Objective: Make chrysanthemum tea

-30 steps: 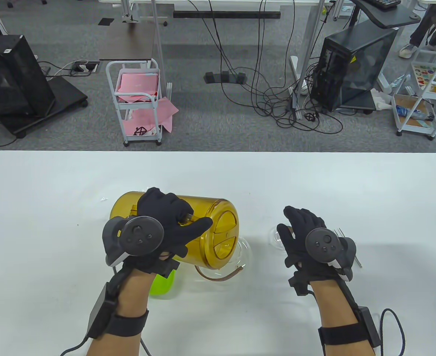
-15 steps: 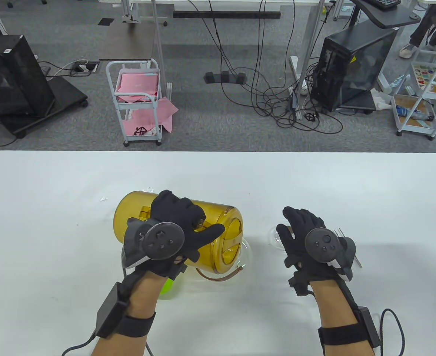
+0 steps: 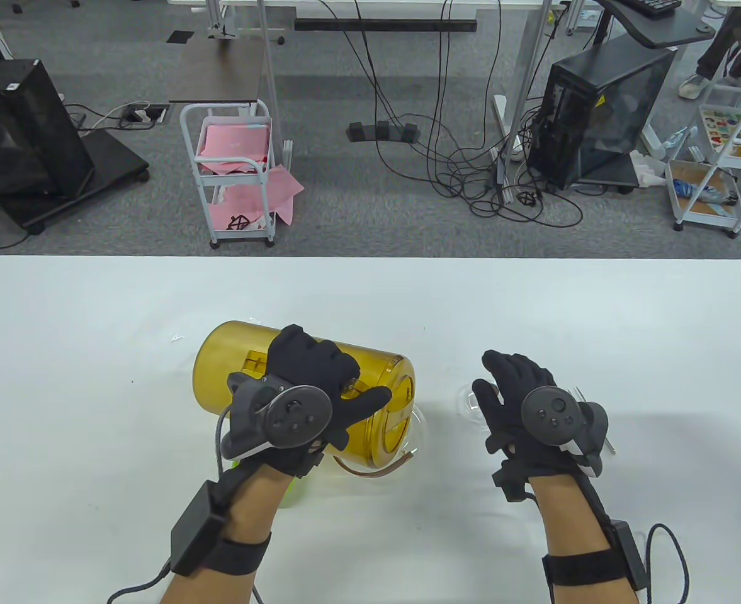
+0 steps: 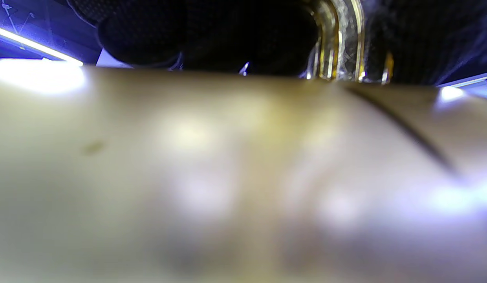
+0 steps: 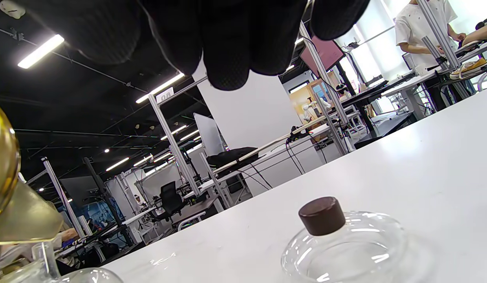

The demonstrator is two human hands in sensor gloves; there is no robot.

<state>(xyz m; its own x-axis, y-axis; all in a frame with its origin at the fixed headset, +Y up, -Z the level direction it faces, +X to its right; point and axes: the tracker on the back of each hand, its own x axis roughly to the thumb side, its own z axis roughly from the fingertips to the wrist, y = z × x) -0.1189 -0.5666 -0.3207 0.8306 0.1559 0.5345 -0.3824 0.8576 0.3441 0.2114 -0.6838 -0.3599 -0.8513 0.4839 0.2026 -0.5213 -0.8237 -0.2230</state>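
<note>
A yellow translucent pitcher (image 3: 231, 358) is tipped on its side, lid end pointing right and down over a clear glass teapot (image 3: 417, 434) with a brown handle (image 3: 376, 470). My left hand (image 3: 339, 374) grips the pitcher's handle; in the left wrist view the pitcher's blurred body (image 4: 227, 177) fills the frame, with the handle (image 4: 341, 39) between my dark fingers (image 4: 188, 35). My right hand (image 3: 502, 377) hovers open, holding nothing, over the glass teapot lid (image 3: 468, 396). The right wrist view shows this lid (image 5: 345, 243) lying on the table below my fingertips (image 5: 227, 39).
A green object (image 3: 291, 494) lies mostly hidden under my left wrist. A thin metal tool (image 3: 608, 443) pokes out beside my right hand. The white table (image 3: 597, 314) runs wide to the back and both sides. The pitcher's edge (image 5: 4, 165) shows at the right wrist view's left.
My left hand has carried the pitcher slightly to the right and tipped its lid end further down over the teapot. The right hand has stayed in place.
</note>
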